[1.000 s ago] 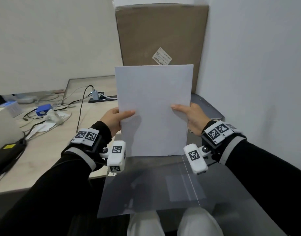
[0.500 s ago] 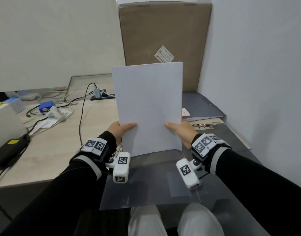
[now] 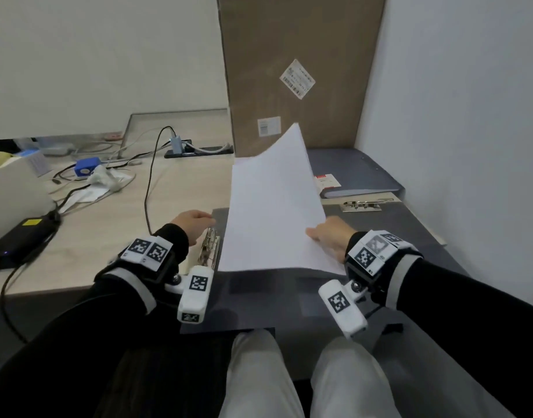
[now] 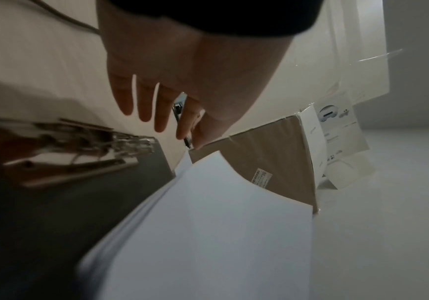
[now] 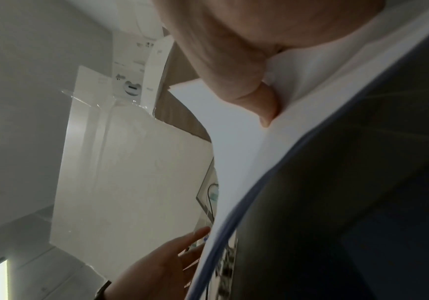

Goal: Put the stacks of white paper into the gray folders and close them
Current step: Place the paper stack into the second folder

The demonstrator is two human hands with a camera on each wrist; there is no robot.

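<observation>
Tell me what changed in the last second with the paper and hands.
The left hand let go of the paper stack; the right hand alone holds it, tipped down onto the open gray folder. The closed folder by the wall stayed.

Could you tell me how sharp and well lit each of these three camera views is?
Head view: evenly lit and mostly sharp, walls bowed by the wide lens, left hand slightly smeared. Left wrist view: dim, the metal clip streaked by motion blur, the paper soft along its edges. Right wrist view: dim and soft throughout, the right hand too close to focus, the folder a dark blur.
</observation>
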